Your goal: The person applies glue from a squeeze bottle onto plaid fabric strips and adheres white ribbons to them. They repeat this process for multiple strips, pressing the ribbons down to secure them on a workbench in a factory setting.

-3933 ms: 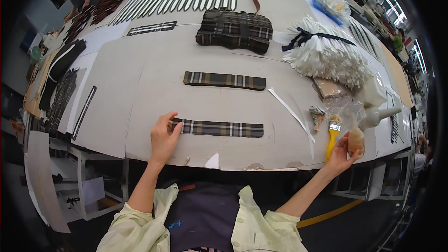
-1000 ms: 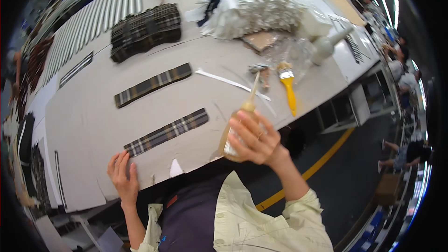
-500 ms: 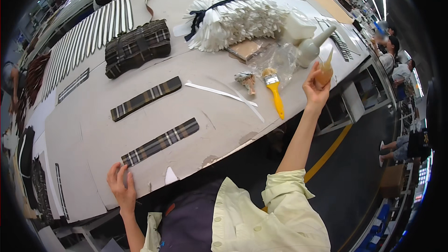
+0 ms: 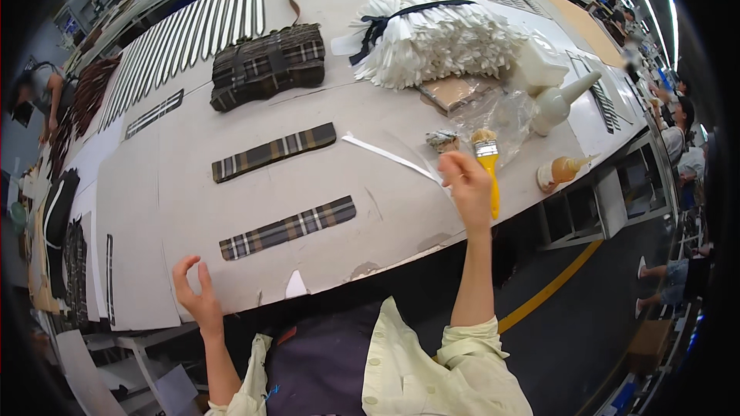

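Note:
My left hand (image 4: pixel 199 293) is open at the table's near left edge, thumb and fingers curved apart, holding nothing. It is just left of a dark plaid fabric strip (image 4: pixel 289 227). A second plaid strip (image 4: pixel 274 152) lies farther back, roughly parallel. My right hand (image 4: pixel 469 189) is above the table with loosely bent fingers and no object visible in them. Under and beside it run thin white strips (image 4: pixel 389 156). Close to its right lies a yellow-handled paintbrush (image 4: pixel 487 156). Farther right, a small amber glue bottle (image 4: pixel 561 172) rests on its side at the table edge.
Behind are a tied plaid bundle (image 4: pixel 268 68), a bundle of white strips (image 4: pixel 439 42), a grey-white squeeze bottle (image 4: pixel 559 104) and a clear plastic bag (image 4: pixel 501 119). Long striped pieces (image 4: pixel 185 38) cover the far left. Other people work around the table (image 4: pixel 177 192).
My right hand has let go of the amber bottle, now lying on the table, and has moved left toward the white strips. My left hand has come off the near plaid strip's end.

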`<state>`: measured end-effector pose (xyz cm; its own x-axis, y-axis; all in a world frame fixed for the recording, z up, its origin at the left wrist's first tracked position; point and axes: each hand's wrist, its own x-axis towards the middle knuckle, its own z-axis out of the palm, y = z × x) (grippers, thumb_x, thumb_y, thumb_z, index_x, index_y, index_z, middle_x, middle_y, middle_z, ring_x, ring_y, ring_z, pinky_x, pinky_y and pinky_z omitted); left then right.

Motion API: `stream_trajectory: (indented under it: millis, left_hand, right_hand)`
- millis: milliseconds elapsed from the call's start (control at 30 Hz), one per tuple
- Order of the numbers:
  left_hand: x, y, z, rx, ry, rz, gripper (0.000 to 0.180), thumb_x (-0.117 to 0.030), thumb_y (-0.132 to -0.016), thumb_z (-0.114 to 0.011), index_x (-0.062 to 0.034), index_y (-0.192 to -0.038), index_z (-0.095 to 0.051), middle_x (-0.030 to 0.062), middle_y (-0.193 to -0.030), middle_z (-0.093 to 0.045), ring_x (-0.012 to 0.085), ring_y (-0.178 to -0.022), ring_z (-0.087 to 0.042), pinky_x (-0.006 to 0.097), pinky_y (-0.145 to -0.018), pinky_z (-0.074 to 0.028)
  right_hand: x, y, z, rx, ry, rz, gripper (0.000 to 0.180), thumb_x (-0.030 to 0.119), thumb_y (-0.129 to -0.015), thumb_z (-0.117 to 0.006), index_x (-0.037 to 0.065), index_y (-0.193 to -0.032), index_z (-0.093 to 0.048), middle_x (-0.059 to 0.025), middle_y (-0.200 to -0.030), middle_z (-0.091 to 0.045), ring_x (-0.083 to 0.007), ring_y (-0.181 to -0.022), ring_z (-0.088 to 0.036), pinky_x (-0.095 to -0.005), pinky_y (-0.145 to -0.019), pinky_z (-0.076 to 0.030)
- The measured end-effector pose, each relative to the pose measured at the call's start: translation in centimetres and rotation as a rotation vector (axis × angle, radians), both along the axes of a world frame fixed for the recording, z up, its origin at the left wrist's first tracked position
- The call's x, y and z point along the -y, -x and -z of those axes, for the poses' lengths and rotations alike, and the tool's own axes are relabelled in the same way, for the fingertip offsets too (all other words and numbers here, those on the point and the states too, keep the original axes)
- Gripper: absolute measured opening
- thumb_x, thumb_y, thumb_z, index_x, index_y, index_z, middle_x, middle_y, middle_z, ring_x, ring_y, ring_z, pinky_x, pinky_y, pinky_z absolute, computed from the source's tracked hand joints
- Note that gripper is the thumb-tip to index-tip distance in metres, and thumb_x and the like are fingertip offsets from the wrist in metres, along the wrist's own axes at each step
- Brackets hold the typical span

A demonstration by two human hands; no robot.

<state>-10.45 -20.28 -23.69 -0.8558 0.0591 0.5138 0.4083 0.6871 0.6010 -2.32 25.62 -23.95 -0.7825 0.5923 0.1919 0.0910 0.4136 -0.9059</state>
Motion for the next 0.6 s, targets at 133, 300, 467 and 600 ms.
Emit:
stream_trajectory:
  millis: [133, 300, 467, 600]
  left_hand:
    - [-4.0, 0.1, -1.2, 0.015, -0.143, 0.119, 0.007, 0.0, -0.088, -0.065, -0.0005, -0.093, -0.059, 0.0083, -0.092, -0.062, 0.0196, -0.088, -0.059, 0.031, -0.085, -0.045]
    - [-8.4, -2.3, -1.7, 0.15, -0.272, 0.327, 0.01, -0.001, -0.087, -0.067, -0.0015, -0.091, -0.059, 0.0079, -0.085, -0.063, 0.019, -0.078, -0.061, 0.03, -0.075, -0.048]
    - [-10.3, -4.5, -1.6, 0.62, -0.438, 0.524, 0.008, -0.006, -0.094, -0.06, -0.0001, -0.093, -0.064, 0.0075, -0.092, -0.068, 0.0154, -0.089, -0.063, 0.028, -0.084, -0.048]
    - [-13.0, -6.0, -2.7, 0.981, -0.809, 0.696, 0.028, -0.021, -0.102, -0.051, 0.0028, -0.106, -0.066, 0.0054, -0.099, -0.069, 0.0138, -0.094, -0.063, 0.028, -0.09, -0.047]
  right_hand:
    - [2.4, 4.0, 1.0, 0.236, -0.85, 0.189, 0.017, 0.015, -0.084, -0.068, 0.001, -0.088, -0.059, -0.0126, -0.088, -0.057, -0.0319, -0.087, -0.061, -0.0419, -0.066, -0.051]
    - [0.4, 3.9, 2.3, 0.275, -0.971, 0.242, 0.014, 0.012, -0.08, -0.068, 0.002, -0.085, -0.06, -0.0115, -0.086, -0.059, -0.0309, -0.084, -0.062, -0.0423, -0.066, -0.051]
    - [9.5, -2.6, -7.1, 0.064, -0.355, 0.099, 0.006, 0.002, -0.081, -0.067, 0.002, -0.081, -0.061, -0.005, -0.066, -0.057, -0.0146, -0.055, -0.053, -0.0284, -0.053, -0.042]
    - [18.3, -5.4, -6.6, 0.084, 0.322, -0.188, 0.005, 0.004, -0.087, -0.068, 0.002, -0.085, -0.063, 0.003, -0.069, -0.059, -0.0014, -0.059, -0.053, -0.0171, -0.051, -0.039]
